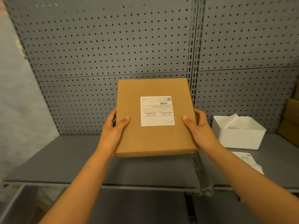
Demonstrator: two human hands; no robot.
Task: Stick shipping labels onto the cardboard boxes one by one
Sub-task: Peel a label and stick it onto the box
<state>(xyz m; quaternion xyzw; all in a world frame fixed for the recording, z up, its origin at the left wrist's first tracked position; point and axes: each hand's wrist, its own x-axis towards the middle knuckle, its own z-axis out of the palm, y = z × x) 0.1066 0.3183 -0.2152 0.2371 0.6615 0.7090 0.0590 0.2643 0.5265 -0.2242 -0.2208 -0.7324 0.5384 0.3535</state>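
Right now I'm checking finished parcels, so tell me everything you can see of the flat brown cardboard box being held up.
The flat brown cardboard box is square, shallow and closed, with plain, clean-looking faces. A white rectangular shipping label is stuck near the middle of its top, printed with a barcode and a QR code and reading upside down from here. The box is held above the grey metal shelf, its far edge tilted up. The left hand and right hand grip its side edges, thumbs on top.

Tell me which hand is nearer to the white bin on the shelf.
Right. The right hand grips the right edge of the cardboard box, just left of the white bin. The left hand grips the box's opposite edge, with the whole box between it and the bin.
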